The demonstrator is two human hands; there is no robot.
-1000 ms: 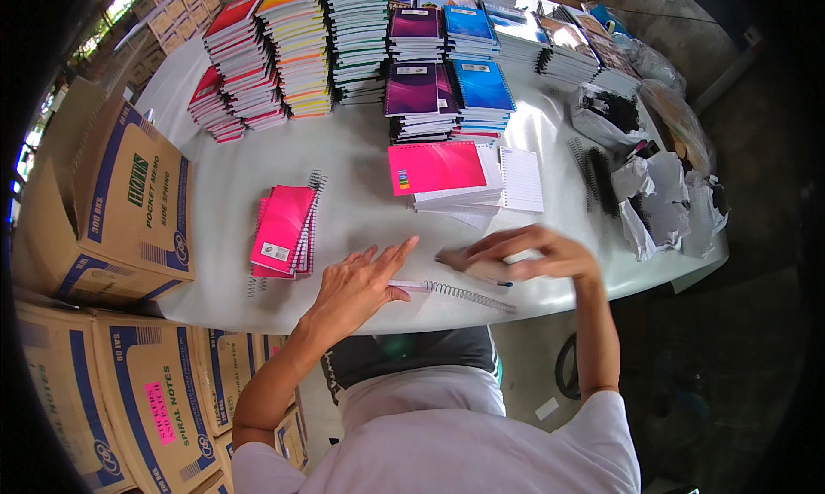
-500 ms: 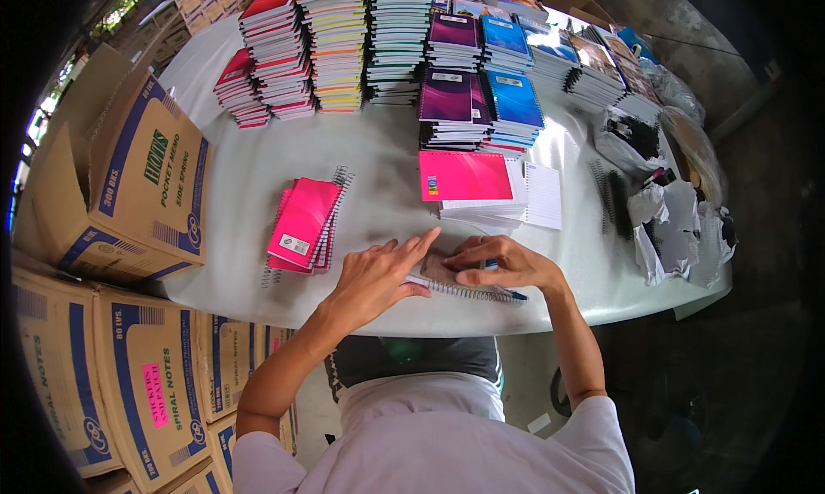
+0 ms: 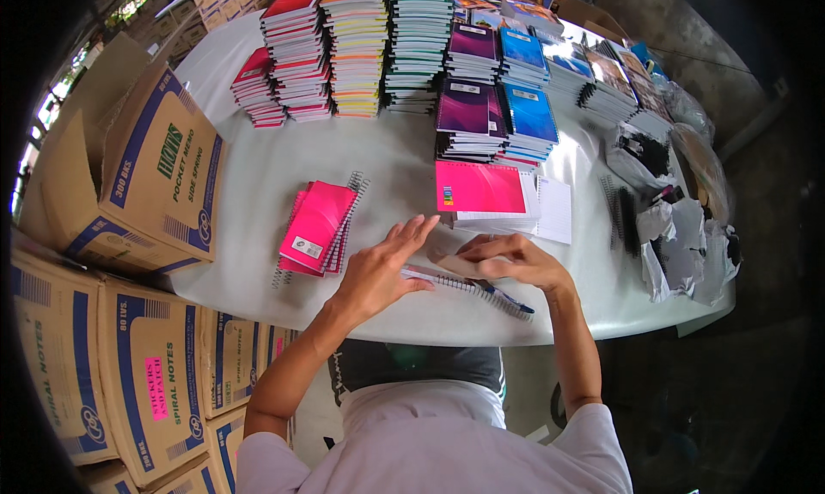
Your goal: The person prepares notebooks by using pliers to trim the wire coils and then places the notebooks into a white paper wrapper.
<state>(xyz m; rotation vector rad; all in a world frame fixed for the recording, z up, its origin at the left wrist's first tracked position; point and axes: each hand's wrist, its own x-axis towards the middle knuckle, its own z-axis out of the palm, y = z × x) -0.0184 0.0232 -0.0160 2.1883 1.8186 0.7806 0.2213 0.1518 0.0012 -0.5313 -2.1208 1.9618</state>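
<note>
Apparently, the right hand is pinching a blurred grey-brown sheet, while the loosely spread left hand, thumb at the coil-edged pad by the table's near edge, is seemingly steadying it. Farther left, pink notebooks are lying stacked, perhaps for easy reach.

Both forearms are stretched forward, with the hands brought close together.
The left hand is held with fingers extended and thumb set apart; the right hand is turned inward, its fingers curled toward the left.
</note>
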